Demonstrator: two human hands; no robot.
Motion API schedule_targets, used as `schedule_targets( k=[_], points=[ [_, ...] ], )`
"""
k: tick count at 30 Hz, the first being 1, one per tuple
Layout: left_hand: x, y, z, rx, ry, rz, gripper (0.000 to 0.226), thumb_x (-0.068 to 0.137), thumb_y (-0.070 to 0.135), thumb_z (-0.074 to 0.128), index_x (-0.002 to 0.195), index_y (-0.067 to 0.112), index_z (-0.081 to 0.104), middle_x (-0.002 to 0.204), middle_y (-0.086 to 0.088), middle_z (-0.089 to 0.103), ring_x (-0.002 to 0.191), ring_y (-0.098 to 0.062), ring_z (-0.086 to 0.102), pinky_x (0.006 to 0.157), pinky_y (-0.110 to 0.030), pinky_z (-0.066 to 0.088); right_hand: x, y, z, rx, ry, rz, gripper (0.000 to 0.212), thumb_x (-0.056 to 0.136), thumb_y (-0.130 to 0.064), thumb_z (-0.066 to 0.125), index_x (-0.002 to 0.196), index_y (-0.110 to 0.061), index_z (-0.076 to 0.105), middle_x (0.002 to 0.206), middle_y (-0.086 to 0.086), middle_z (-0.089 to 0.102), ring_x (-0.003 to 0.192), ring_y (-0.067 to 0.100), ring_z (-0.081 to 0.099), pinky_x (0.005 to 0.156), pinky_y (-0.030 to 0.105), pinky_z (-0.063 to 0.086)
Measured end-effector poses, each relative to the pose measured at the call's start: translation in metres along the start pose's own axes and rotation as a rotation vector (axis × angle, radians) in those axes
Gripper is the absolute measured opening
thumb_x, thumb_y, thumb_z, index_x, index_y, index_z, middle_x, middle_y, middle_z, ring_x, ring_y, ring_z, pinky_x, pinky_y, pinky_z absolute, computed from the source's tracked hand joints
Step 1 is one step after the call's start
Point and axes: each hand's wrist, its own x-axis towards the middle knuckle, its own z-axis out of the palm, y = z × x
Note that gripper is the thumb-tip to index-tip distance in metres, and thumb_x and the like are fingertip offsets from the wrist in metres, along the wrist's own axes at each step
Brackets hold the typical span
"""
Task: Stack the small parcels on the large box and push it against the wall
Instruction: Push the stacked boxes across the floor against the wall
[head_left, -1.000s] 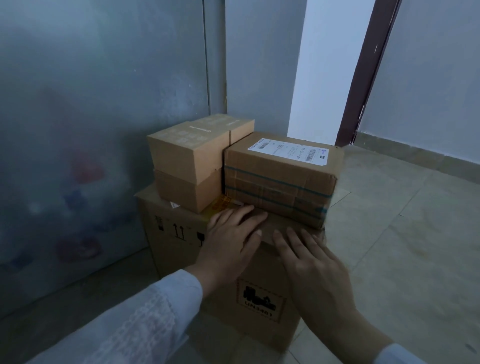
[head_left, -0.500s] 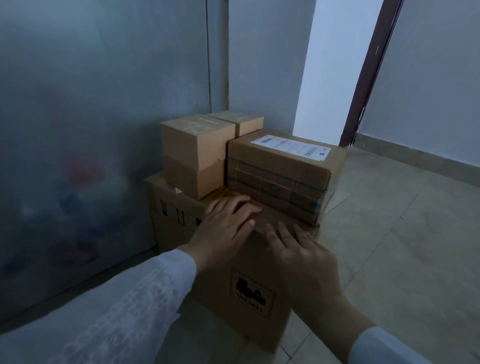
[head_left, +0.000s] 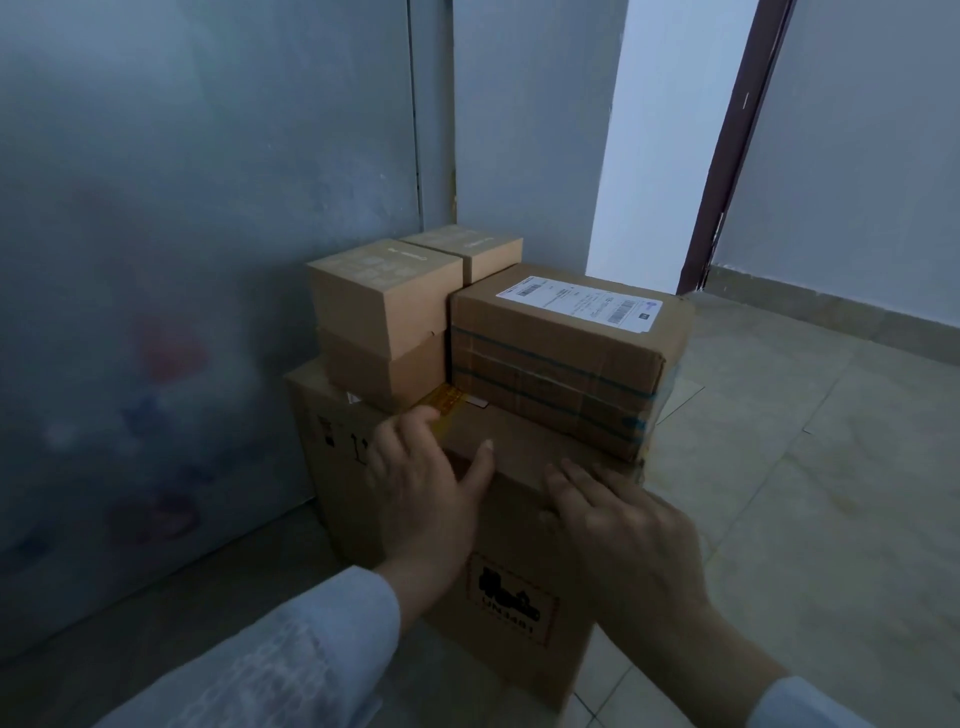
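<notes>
A large brown cardboard box (head_left: 343, 457) stands on the floor with its far left corner close to the grey wall (head_left: 182, 208). On top sit a taped parcel with a white label (head_left: 561, 353) at the right and a stack of small plain parcels (head_left: 379, 322) at the left, another small parcel (head_left: 483, 249) behind them. My left hand (head_left: 426, 488) lies flat over the box's near top edge, fingers spread. My right hand (head_left: 618, 535) presses flat on the near face and edge beside it. Neither hand grips anything.
A grey wall runs along the left and meets a corner behind the box. A white pillar (head_left: 649, 135) and a dark door frame (head_left: 727, 156) stand at the back right. Pale floor tiles (head_left: 810, 493) stretch to the right.
The large box with its parcels has slid away from me toward the wall corner. Both hands stayed on its near top edge and followed it.
</notes>
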Motion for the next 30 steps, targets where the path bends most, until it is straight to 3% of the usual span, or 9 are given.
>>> schedule_targets(
  k=[3, 5, 8, 12, 14, 19, 26, 30],
  points=[
    [0.002, 0.008, -0.001, -0.202, -0.002, -0.475, 0.092, 0.066, 0.051, 0.075, 0.135, 0.019, 0.025, 0.139, -0.012, 0.030, 0.122, -0.027, 0.035, 0.085, -0.033, 0.035, -0.009, 0.008, 0.004, 0.053, -0.038, -0.013, 0.039, 0.073, -0.025, 0.072, 0.109, -0.011, 0.065, 0.103, 0.010, 0.068, 0.092, 0.027, 0.064, 0.081, 0.036, 0.050],
    [0.010, 0.003, 0.002, -0.405, -0.092, -0.619, 0.114, 0.062, 0.051, 0.078, 0.145, 0.027, 0.004, 0.153, -0.009, 0.015, 0.136, -0.031, 0.024, 0.103, -0.046, 0.032, -0.016, 0.011, 0.010, 0.090, -0.062, 0.002, 0.046, 0.076, -0.023, 0.071, 0.118, -0.012, 0.058, 0.115, 0.012, 0.064, 0.107, 0.029, 0.059, 0.097, 0.040, 0.039],
    [0.023, -0.009, 0.006, -0.604, -0.174, -0.571, 0.126, 0.061, 0.045, 0.081, 0.145, 0.033, -0.012, 0.158, -0.004, 0.005, 0.142, -0.029, 0.015, 0.111, -0.047, 0.021, -0.020, 0.009, 0.016, 0.120, -0.086, 0.008, 0.044, 0.084, -0.027, 0.052, 0.126, -0.014, 0.047, 0.128, 0.013, 0.058, 0.123, 0.030, 0.049, 0.103, 0.049, 0.027],
    [0.026, -0.012, 0.009, -0.623, -0.209, -0.522, 0.126, 0.065, 0.040, 0.081, 0.144, 0.032, -0.018, 0.158, -0.004, 0.003, 0.142, -0.027, 0.017, 0.111, -0.044, 0.021, -0.022, 0.007, 0.013, 0.114, -0.094, 0.013, 0.055, 0.076, -0.013, 0.073, 0.126, -0.012, 0.050, 0.125, 0.015, 0.060, 0.119, 0.031, 0.053, 0.102, 0.052, 0.037],
    [0.024, -0.013, 0.009, -0.635, -0.208, -0.503, 0.126, 0.066, 0.040, 0.080, 0.143, 0.033, -0.018, 0.159, -0.004, 0.002, 0.142, -0.026, 0.017, 0.113, -0.045, 0.022, -0.023, 0.006, 0.010, 0.092, -0.078, 0.015, 0.051, 0.075, -0.009, 0.071, 0.124, -0.010, 0.055, 0.122, 0.015, 0.062, 0.116, 0.030, 0.056, 0.099, 0.053, 0.040],
    [0.025, -0.014, 0.014, -0.611, -0.253, -0.342, 0.109, 0.070, 0.044, 0.074, 0.143, 0.044, -0.007, 0.155, 0.002, 0.020, 0.139, -0.023, 0.026, 0.110, -0.051, 0.030, -0.029, -0.008, 0.002, 0.062, -0.056, 0.026, 0.043, 0.082, -0.019, 0.042, 0.120, -0.010, 0.060, 0.117, 0.015, 0.065, 0.108, 0.032, 0.061, 0.090, 0.054, 0.047],
    [0.038, -0.007, 0.029, -0.591, -0.316, -0.355, 0.091, 0.074, 0.044, 0.069, 0.144, 0.038, 0.012, 0.144, -0.002, 0.042, 0.127, -0.026, 0.044, 0.105, -0.050, 0.037, -0.019, -0.016, 0.003, 0.027, 0.041, 0.020, 0.043, 0.083, -0.016, 0.035, 0.111, -0.007, 0.066, 0.107, 0.018, 0.069, 0.097, 0.033, 0.066, 0.077, 0.053, 0.054],
    [0.038, -0.008, 0.034, -0.583, -0.300, -0.354, 0.083, 0.078, 0.042, 0.067, 0.144, 0.035, 0.017, 0.144, -0.002, 0.042, 0.127, -0.025, 0.043, 0.106, -0.050, 0.037, -0.019, -0.016, 0.006, 0.002, 0.082, 0.008, 0.043, 0.083, -0.016, 0.034, 0.111, -0.007, 0.066, 0.107, 0.018, 0.069, 0.097, 0.034, 0.066, 0.076, 0.053, 0.054]
  ],
)
